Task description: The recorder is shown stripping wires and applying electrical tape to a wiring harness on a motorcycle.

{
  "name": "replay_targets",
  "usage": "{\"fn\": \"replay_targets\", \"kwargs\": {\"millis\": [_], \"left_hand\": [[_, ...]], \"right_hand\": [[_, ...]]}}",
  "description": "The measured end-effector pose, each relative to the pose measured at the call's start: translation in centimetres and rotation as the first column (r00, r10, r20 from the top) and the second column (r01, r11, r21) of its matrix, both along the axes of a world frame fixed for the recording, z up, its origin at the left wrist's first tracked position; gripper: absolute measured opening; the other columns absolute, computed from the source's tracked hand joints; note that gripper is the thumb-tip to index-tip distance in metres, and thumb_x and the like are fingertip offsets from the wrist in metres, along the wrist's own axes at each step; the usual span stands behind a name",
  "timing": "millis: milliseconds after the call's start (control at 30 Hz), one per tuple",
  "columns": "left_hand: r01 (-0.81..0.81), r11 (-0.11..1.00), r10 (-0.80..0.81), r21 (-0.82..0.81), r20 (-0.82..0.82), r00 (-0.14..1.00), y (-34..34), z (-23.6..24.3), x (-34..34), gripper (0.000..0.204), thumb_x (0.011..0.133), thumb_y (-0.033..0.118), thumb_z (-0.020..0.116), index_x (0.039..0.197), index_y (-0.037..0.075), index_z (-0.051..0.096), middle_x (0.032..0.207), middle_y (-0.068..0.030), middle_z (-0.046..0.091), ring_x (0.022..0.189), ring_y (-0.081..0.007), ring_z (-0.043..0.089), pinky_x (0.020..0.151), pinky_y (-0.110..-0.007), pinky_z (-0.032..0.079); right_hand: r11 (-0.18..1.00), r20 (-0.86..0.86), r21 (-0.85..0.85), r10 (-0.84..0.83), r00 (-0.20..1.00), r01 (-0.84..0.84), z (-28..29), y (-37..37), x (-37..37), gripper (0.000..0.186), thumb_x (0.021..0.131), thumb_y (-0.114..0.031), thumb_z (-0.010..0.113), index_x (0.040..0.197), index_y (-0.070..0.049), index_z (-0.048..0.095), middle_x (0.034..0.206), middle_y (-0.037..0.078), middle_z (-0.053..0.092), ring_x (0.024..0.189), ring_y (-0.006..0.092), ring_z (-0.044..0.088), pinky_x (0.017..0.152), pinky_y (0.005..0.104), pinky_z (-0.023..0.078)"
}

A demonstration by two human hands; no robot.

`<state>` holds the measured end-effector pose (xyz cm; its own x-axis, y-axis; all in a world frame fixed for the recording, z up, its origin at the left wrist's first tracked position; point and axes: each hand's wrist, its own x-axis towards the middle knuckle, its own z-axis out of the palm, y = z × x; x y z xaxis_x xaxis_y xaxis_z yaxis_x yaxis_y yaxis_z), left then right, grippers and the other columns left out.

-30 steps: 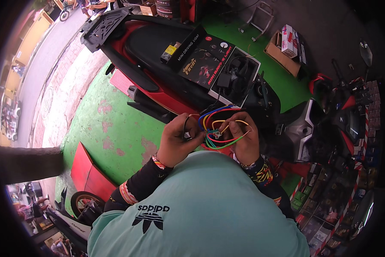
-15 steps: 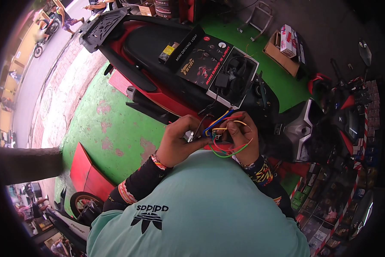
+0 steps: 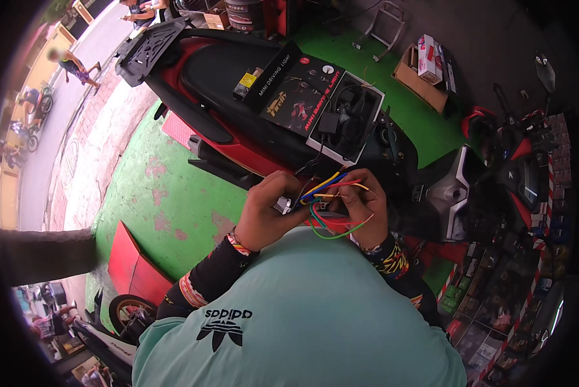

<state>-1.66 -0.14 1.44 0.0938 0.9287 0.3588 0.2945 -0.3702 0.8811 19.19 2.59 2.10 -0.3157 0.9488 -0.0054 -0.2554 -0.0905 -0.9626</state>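
Note:
A bundle of thin coloured wires (image 3: pixel 323 185) stretches between my two hands, just in front of my body. My left hand (image 3: pixel 270 209) is closed round the bundle's near end, together with a small dark and silvery part (image 3: pixel 285 205) mostly hidden by the fingers. With thumb and fingers pinched, my right hand (image 3: pixel 365 205) grips the other ends of the wires. A green wire (image 3: pixel 338 237) loops down below the fingers. Just beyond my hands, an open black box (image 3: pixel 302 97) lies on the motorcycle seat (image 3: pixel 222 72), its white tray (image 3: pixel 354 155) holding black cables and a small black unit.
The red and black motorcycle (image 3: pixel 251 158) stands across the green floor (image 3: pixel 135 193). A cardboard carton (image 3: pixel 418 87) and a metal frame (image 3: pixel 381 31) are beyond it. A red panel (image 3: pixel 131 261) is at left; a glass case of small goods (image 3: pixel 489 322) is at right.
My right fingers have shifted slightly on the wires, and the green loop hangs a little lower and further left. In the street, a walking person and a motorcycle have moved.

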Motion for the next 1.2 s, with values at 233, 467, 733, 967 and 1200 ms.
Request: {"fn": "replay_targets", "kwargs": {"millis": [233,467,733,967,1200], "left_hand": [[0.041,0.994,-0.024,-0.101,0.162,0.987,0.0,-1.2,0.0,0.028,0.075,0.003,0.085,0.096,0.001,0.067,0.093,-0.0083,0.067,0.084,-0.0181,0.065,0.077,-0.032,0.052],[0.134,0.953,-0.012,-0.271,0.409,0.912,-0.4,-0.2,0.1,0.021,0.084,0.0,0.081,0.1,-0.002,0.069,0.095,-0.0046,0.069,0.09,-0.0118,0.07,0.076,-0.028,0.056],[0.038,0.948,0.091,-0.315,0.384,0.919,-0.8,-0.7,0.0,0.018,0.086,0.002,0.081,0.096,-0.004,0.067,0.084,-0.0041,0.069,0.077,-0.0083,0.069,0.067,-0.024,0.057],[0.007,0.954,0.12,-0.298,0.405,0.906,-0.8,-0.5,0.2,0.017,0.087,0.004,0.08,0.096,-0.004,0.068,0.083,-0.0028,0.068,0.073,-0.0059,0.066,0.063,-0.021,0.055],[0.02,0.949,0.118,-0.314,0.415,0.902,-1.3,-0.8,0.2,0.016,0.088,0.005,0.079,0.096,-0.004,0.068,0.083,-0.0027,0.068,0.073,-0.005,0.065,0.061,-0.02,0.053]], "right_hand": [[0.999,-0.073,0.015,0.05,0.996,-0.049,-0.1,-0.3,0.3,0.007,0.105,-0.007,0.056,0.11,-0.003,0.053,0.093,0.008,0.069,0.082,0.0101,0.062,0.073,0.0248,0.05],[0.992,-0.068,0.045,0.122,0.99,-0.119,-0.8,-0.1,1.2,0.01,0.102,-0.002,0.058,0.112,0.0,0.059,0.098,0.012,0.072,0.089,0.0138,0.067,0.078,0.0271,0.053],[0.926,0.012,0.311,0.222,0.975,-0.215,-1.2,0.8,1.6,0.023,0.089,0.014,0.059,0.106,0.002,0.069,0.107,0.016,0.071,0.102,0.0234,0.07,0.091,0.0347,0.056],[0.94,0.004,0.261,0.225,0.974,-0.218,-0.8,0.7,1.4,0.012,0.095,0.0,0.064,0.106,0.002,0.07,0.106,0.014,0.07,0.102,0.0217,0.067,0.091,0.0341,0.054],[0.88,0.207,0.398,0.19,0.96,-0.26,-1.0,0.9,1.6,0.012,0.097,-0.006,0.065,0.106,0.0,0.069,0.106,0.011,0.07,0.096,0.0205,0.062,0.085,0.0334,0.051]]}}
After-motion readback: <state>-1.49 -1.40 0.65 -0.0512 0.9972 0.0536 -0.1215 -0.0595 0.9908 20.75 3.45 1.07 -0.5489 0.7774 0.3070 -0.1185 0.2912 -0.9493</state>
